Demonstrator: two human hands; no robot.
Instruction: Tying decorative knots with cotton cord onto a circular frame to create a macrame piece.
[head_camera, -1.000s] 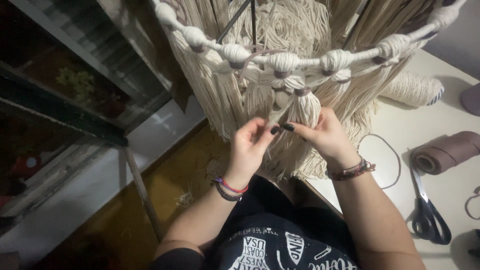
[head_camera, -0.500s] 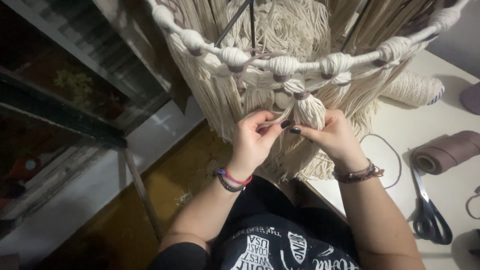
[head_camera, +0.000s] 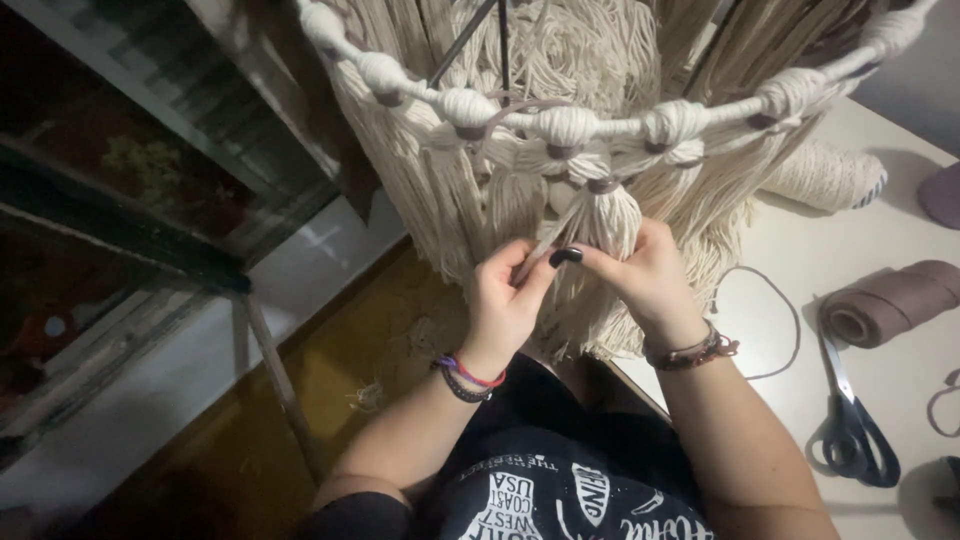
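Pinching one cream tassel (head_camera: 608, 215) under the wrapped hoop (head_camera: 560, 122), both hands — left hand (head_camera: 505, 300), right hand (head_camera: 640, 275) — closed on its strands; tightening needs steady tension.

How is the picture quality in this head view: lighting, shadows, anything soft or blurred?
Head view: dim indoor light; the cream cord fringe and white table are brightest. The left side by the window falls into dark shadow. Both hands, left hand and right hand, look slightly soft, the scissors fairly crisp. Wide-angle bending shows at the edges.
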